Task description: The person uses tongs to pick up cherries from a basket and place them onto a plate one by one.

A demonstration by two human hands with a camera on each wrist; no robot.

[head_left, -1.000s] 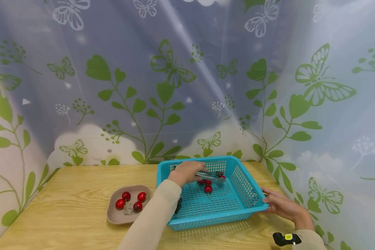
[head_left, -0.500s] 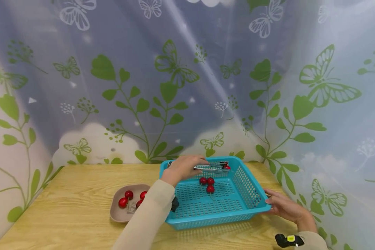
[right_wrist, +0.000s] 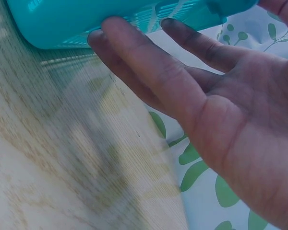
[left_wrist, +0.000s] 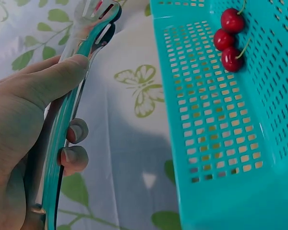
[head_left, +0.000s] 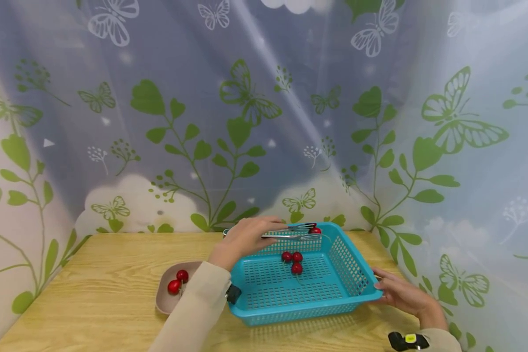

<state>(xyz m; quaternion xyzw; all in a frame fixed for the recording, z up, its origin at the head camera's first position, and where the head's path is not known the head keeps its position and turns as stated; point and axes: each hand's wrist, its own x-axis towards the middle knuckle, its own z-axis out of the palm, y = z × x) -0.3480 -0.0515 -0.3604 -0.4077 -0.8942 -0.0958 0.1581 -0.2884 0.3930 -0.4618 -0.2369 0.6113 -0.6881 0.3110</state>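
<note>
In the head view my left hand (head_left: 245,238) grips a pair of metal tongs (head_left: 290,237) with fork-like ends. One cherry (head_left: 316,231) is held between those ends, over the back side of a blue plastic basket (head_left: 308,304). Inside the basket several cherries (head_left: 297,268) lie close together on its floor. The left wrist view shows thumb and fingers round the tongs (left_wrist: 63,132), beside the basket. At the right, my right hand (head_left: 400,293) holds the basket's rim, with its fingers against the outer side in the right wrist view.
A beige dish (head_left: 162,297) with cherries (head_left: 174,286) stands on the wooden table (head_left: 105,283), left of the basket; my left sleeve (head_left: 193,303) covers part of it. A patterned curtain (head_left: 180,122) hangs behind and at the sides.
My left hand has raised the tongs and a cherry from the basket's floor to rim height and drifted left. The right hand has kept its hold on the basket.
</note>
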